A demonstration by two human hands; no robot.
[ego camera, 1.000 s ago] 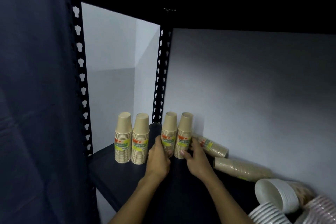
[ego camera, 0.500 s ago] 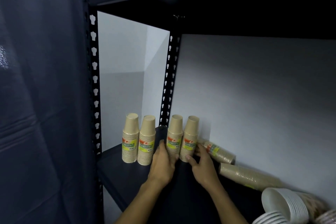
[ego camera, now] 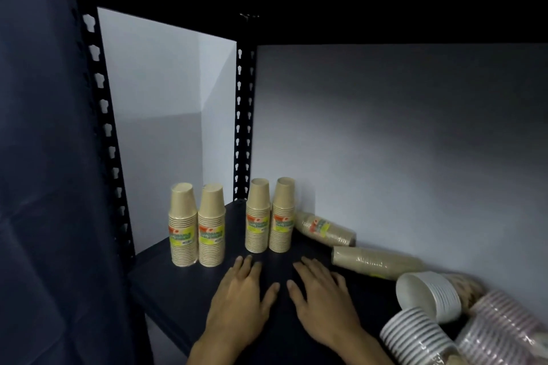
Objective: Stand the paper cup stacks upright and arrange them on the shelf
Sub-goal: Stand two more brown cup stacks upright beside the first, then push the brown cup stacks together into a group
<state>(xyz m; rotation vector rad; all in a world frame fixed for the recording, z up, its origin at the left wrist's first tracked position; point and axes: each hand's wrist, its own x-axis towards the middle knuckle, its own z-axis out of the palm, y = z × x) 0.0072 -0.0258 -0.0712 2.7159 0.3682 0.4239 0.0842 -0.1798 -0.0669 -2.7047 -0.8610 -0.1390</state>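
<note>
Both hands, left hand (ego camera: 241, 290) and right hand (ego camera: 321, 290), lie flat and empty; next, likely righting the toppled kraft cup stack (ego camera: 326, 229) just beyond the right fingers.

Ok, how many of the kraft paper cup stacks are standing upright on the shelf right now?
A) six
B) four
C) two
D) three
B: four kraft stacks stand upright, the left pair and the back pair, while two more kraft stacks lie on their sides to the right.
</note>
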